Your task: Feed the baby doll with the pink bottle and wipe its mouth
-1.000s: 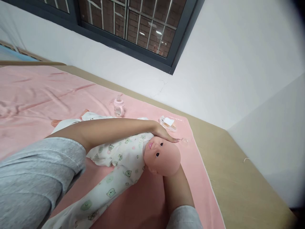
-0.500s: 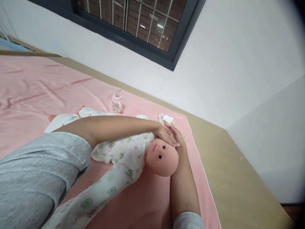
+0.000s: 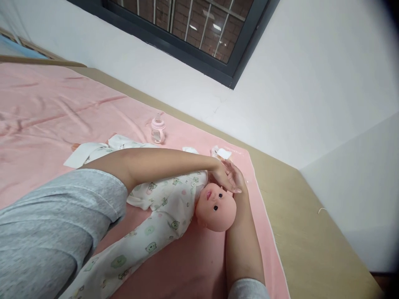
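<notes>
A bald baby doll (image 3: 217, 216) in a white outfit printed with green animals lies on its back on a pink blanket (image 3: 199, 265). My left arm reaches across its body. Beside the doll's head, my left hand (image 3: 225, 177) has its fingers stretched out, and the fingertips rest at my right wrist. My right hand (image 3: 237, 175), coming up along the far side of the head, is open with extended fingers that meet the left hand. The two hands overlap, partly hiding each other. Neither visibly grips anything; whether they touch the head cannot be made out.
A pink baby bottle (image 3: 158, 132) with handles stands near the blanket's back edge. A small packet with a white label (image 3: 224, 153) lies just beyond my hands, with another white piece (image 3: 189, 150) to its left. Wooden board (image 3: 299, 232) borders the blanket, beneath a white wall and barred window.
The camera view has shifted slightly, so everything sits a little farther right. My hands keep nearly the same pose beside the doll's head.
</notes>
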`<state>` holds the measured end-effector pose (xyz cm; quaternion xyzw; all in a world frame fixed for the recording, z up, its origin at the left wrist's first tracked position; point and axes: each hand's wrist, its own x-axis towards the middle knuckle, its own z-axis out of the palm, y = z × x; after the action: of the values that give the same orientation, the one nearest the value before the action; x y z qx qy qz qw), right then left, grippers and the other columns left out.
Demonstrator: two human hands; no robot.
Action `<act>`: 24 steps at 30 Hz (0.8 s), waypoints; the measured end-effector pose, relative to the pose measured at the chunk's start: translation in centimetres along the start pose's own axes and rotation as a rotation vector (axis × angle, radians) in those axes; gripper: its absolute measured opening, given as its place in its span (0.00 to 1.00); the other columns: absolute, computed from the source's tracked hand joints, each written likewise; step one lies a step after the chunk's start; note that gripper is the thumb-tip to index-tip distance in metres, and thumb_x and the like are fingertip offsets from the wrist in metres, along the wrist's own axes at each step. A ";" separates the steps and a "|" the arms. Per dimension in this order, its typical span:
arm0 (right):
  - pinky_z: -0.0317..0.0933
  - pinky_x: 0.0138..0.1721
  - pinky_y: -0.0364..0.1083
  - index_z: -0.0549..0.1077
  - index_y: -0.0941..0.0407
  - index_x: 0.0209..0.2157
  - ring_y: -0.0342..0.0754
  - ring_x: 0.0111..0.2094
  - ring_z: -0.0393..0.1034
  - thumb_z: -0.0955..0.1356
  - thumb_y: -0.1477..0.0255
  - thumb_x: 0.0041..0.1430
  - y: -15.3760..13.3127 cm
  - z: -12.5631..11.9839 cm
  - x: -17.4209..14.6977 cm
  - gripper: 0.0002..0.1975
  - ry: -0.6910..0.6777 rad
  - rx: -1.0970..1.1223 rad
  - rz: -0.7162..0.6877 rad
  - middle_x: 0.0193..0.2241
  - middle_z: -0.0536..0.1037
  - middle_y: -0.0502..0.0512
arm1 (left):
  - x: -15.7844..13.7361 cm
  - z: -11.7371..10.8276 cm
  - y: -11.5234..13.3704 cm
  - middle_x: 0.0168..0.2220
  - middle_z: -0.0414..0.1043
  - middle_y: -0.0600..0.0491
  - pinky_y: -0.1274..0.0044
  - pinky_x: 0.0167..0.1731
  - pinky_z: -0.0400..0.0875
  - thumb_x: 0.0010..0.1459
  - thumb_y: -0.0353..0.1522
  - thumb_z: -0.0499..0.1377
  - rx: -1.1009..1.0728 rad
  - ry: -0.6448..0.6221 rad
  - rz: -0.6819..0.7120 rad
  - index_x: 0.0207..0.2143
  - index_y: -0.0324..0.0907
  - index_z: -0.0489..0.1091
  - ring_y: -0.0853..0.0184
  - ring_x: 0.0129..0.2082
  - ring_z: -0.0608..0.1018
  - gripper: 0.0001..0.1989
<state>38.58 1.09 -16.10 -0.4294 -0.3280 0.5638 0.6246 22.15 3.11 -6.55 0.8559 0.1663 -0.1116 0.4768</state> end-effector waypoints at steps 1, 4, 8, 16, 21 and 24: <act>0.72 0.49 0.47 0.78 0.53 0.43 0.48 0.48 0.76 0.70 0.64 0.56 -0.1 0.1 0.0 0.14 0.010 0.002 0.003 0.50 0.79 0.51 | -0.2 -0.5 0.3 0.29 0.79 0.45 0.68 0.33 0.78 0.39 0.58 0.67 0.019 -0.091 -0.029 0.32 0.42 0.80 0.56 0.31 0.80 0.29; 0.72 0.48 0.46 0.77 0.52 0.44 0.47 0.47 0.76 0.69 0.65 0.56 -0.2 0.5 0.0 0.14 0.053 0.002 -0.007 0.47 0.80 0.50 | -1.6 -2.3 1.6 0.33 0.79 0.44 0.65 0.41 0.77 0.47 0.57 0.63 0.070 -0.221 -0.035 0.37 0.40 0.79 0.56 0.34 0.80 0.30; 0.72 0.48 0.50 0.76 0.53 0.43 0.50 0.45 0.76 0.70 0.66 0.54 -0.2 0.7 0.1 0.14 0.015 0.005 -0.067 0.42 0.82 0.52 | -5.8 -3.9 3.7 0.43 0.77 0.45 0.66 0.49 0.72 0.57 0.49 0.59 0.162 -0.017 0.159 0.46 0.40 0.74 0.58 0.42 0.79 0.24; 0.67 0.56 0.52 0.77 0.52 0.38 0.46 0.47 0.75 0.70 0.63 0.54 -0.4 0.1 -0.3 0.11 -0.033 0.271 -0.125 0.43 0.81 0.51 | -14.0 -2.1 4.8 0.40 0.78 0.49 0.75 0.44 0.73 0.62 0.40 0.59 -0.177 0.319 0.366 0.36 0.38 0.73 0.65 0.40 0.80 0.13; 0.69 0.53 0.48 0.76 0.52 0.29 0.43 0.42 0.76 0.71 0.63 0.52 -2.4 1.4 -1.0 0.08 0.086 0.367 -0.244 0.33 0.81 0.48 | -15.9 -0.8 4.7 0.41 0.78 0.47 0.73 0.45 0.71 0.63 0.37 0.58 -0.228 0.455 0.408 0.40 0.37 0.73 0.65 0.42 0.79 0.12; 0.71 0.44 0.41 0.69 0.53 0.22 0.40 0.35 0.75 0.74 0.64 0.49 -4.5 2.4 -1.7 0.12 0.128 0.391 -0.372 0.25 0.78 0.44 | -16.1 -0.6 3.9 0.44 0.77 0.47 0.71 0.46 0.71 0.63 0.38 0.58 -0.248 0.528 0.398 0.49 0.38 0.69 0.63 0.44 0.78 0.16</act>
<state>38.06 -0.12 -10.90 -0.2676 -0.2461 0.4638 0.8079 8.88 -1.14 2.44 0.8065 0.1260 0.2295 0.5300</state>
